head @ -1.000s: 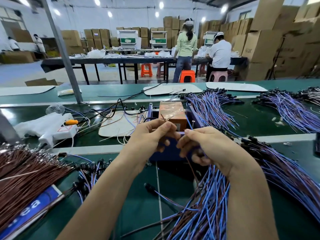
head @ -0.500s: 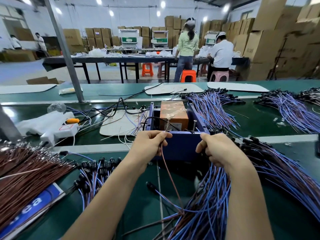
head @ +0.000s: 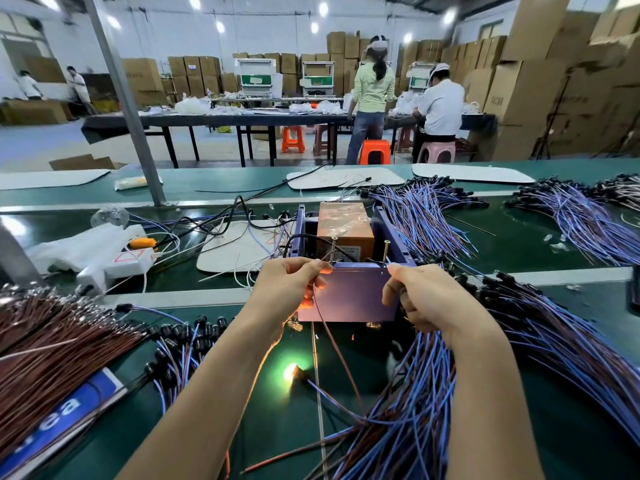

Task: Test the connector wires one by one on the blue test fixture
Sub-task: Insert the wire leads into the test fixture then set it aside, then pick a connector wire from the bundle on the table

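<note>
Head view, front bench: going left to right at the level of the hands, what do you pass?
Brown wire bundle → black-capped blue wires → left hand pinching a brown wire → blue test fixture → right hand pinching a blue wire → large blue wire pile.

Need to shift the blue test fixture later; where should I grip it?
Best grip the blue test fixture by its two upright side walls, from above: they stand parallel, while two screws stick up at the front edge and wire bundles crowd its right side.
</note>
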The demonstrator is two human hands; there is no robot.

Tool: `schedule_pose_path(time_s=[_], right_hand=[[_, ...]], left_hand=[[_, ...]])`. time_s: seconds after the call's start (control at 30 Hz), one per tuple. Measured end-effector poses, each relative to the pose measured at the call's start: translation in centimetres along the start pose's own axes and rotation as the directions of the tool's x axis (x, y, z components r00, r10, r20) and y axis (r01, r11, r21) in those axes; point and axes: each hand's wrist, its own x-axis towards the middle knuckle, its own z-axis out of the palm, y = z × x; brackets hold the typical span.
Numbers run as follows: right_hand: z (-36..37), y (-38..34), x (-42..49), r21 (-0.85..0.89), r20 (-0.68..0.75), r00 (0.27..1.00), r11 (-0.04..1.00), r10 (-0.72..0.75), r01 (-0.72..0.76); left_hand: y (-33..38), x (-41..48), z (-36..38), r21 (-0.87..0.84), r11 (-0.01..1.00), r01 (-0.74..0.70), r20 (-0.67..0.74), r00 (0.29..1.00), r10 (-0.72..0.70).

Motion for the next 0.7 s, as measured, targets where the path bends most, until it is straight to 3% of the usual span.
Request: schedule_pose_path(time_s=[0.2,0.3,0.4,0.47,0.6,0.7], right_hand=[[-0.1,-0.1,-0.3,0.009,0.02,0.999,1.0,-0.024,0.024],[-0.6,-0.6,-1.2,0.064,0.133,0.988,0.995,-0.084,0.076],[-0.4,-1.5,-2.4,0.067,0.306,0.936,0.985,-0.174,0.161],[0.1,-2.0,-3.0,0.043,0.36,0.905,0.973,-0.225,0.225],[0.1,-2.2,-3.7,0.075,0.416,0.847,0.941,-0.331,0.33],[0.2,-2.3,-3.9,0.09,0.493,0.793,0.927,-0.359,0.364]], left_hand=[[0.1,0.0,-0.2,0.003,1.0,0.006,0.013,1.0,-0.006],[1.0,-0.5,-0.6,-0.05,0.999,0.01,0.161,0.987,-0.002],[2.3,-1.5,-0.6,-0.199,0.979,0.04,0.371,0.928,0.038],[2.8,-1.9,-0.5,-0.274,0.96,0.055,0.438,0.896,0.073],[3.5,-2.4,-0.8,-0.332,0.94,0.077,0.432,0.898,0.079],[3.7,-2.8,-1.0,-0.267,0.963,0.027,0.459,0.883,0.102]])
